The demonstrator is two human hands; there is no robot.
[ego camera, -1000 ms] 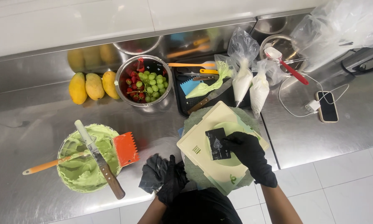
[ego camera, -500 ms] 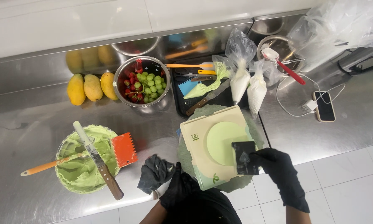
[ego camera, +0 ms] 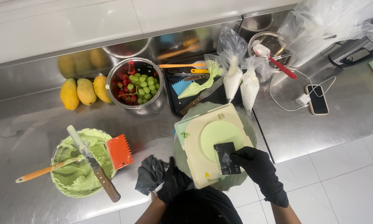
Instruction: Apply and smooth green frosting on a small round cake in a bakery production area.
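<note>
A black card-shaped scraper (ego camera: 227, 158) is lying against the pale green disc (ego camera: 219, 136) on a cream square board (ego camera: 194, 166), which is sitting at the front edge of the steel counter (ego camera: 28, 120), a little right of its middle. The right hand (ego camera: 259, 170), in a black glove, is gripping the scraper's lower right corner between thumb and fingers. The left hand (ego camera: 174, 182), also gloved in black, is curled closed just left of the board, right beside a crumpled dark cloth (ego camera: 150, 174); whether it is gripping the cloth cannot be told.

Toward the front left corner, a bowl of green cream (ego camera: 76, 174) is holding an orange-handled spatula (ego camera: 41, 172), with a wooden-handled palette knife (ego camera: 93, 164) lying across its rim and an orange toothed comb scraper (ego camera: 119, 151) leaning at its right side.

Behind the board, a black tray (ego camera: 176, 105) is carrying a blue scraper (ego camera: 181, 86), a knife (ego camera: 201, 97) and a green piping bag (ego camera: 203, 83). Two white-filled piping bags (ego camera: 240, 83) are resting at the tray's right end. Left of the tray, a steel bowl of strawberries and green grapes (ego camera: 137, 88) is standing, and three yellow mangoes (ego camera: 84, 91) are lined up along the back edge further left.

On the right part of the counter, a phone (ego camera: 318, 99) is lying plugged into a white cable (ego camera: 284, 89), with a red-handled spatula (ego camera: 275, 60) resting on a steel bowl near the back.
</note>
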